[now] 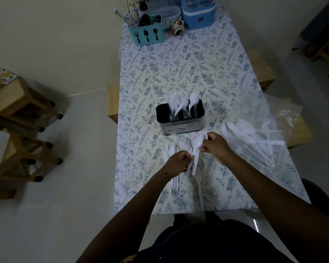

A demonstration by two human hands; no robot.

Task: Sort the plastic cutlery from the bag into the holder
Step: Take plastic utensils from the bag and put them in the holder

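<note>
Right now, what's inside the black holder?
Standing heads-up in the holder: white knives at left, forks in the middle, spoons at right. Its wall hides their lower handles and the bottom, so I cannot count them.

- The left hand (179,161), fingers curled, grips a bunch of white plastic knives and forks (170,149); its bare forearm reaches in from below.
- The right hand (216,147), just beside it, pinches a white plastic spoon (197,142) between thumb and fingertips.
</note>
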